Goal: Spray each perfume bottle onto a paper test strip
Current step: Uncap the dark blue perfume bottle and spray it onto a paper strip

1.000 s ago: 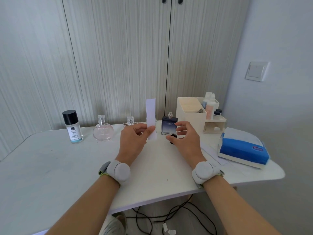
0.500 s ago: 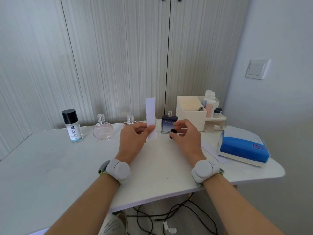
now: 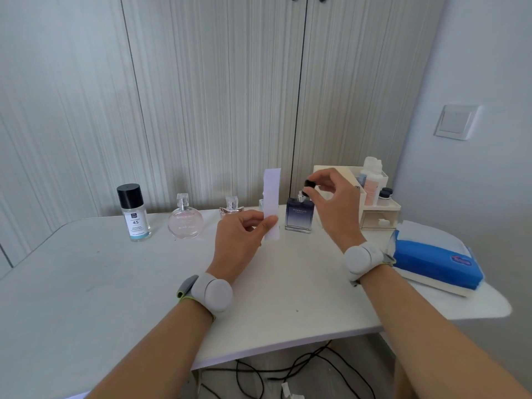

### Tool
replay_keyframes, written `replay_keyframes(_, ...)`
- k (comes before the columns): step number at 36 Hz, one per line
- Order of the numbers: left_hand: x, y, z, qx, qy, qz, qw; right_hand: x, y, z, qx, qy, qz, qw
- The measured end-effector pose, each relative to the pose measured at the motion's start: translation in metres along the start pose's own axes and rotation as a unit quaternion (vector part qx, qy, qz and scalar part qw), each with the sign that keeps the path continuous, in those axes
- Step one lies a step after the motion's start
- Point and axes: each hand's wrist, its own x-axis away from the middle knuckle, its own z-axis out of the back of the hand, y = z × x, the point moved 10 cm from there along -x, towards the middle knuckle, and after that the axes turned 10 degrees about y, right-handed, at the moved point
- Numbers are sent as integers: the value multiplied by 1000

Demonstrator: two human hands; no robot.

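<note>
Below the near edge of the white table point(image 3: 86, 283), black cables point(image 3: 288, 370) are being left lying on the floor. Above the middle of the table, a white paper strip point(image 3: 272, 203) is being held upright by the left hand point(image 3: 241, 237), with its lower end being pinched between thumb and fingers. Just to the right, a small black cap point(image 3: 309, 184) is being pinched by the curled fingertips of the right hand point(image 3: 336, 205), just above the bare sprayer of the dark blue perfume bottle point(image 3: 298, 217). This bottle is being kept upright on the table, just beside the strip; whether cap and sprayer are touching cannot be told. Further left, a small clear bottle point(image 3: 231, 208), a round pink bottle point(image 3: 185, 224) and a black-capped bottle point(image 3: 134, 214) are being kept standing in a row. At the right, a blue tissue pack point(image 3: 434, 260) is being carried by the table, and behind it toiletries are being held in a cream organiser point(image 3: 380, 214).
</note>
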Motion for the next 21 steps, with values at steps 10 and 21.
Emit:
replay_keyframes(10,-2,-5,2,3,2,5,1000,-6,6,-18,-1,-28,5,1000)
replay_keyframes(21,-2,-3,1,3,5,0,1000,-4,12,-28,31,-63,11,997)
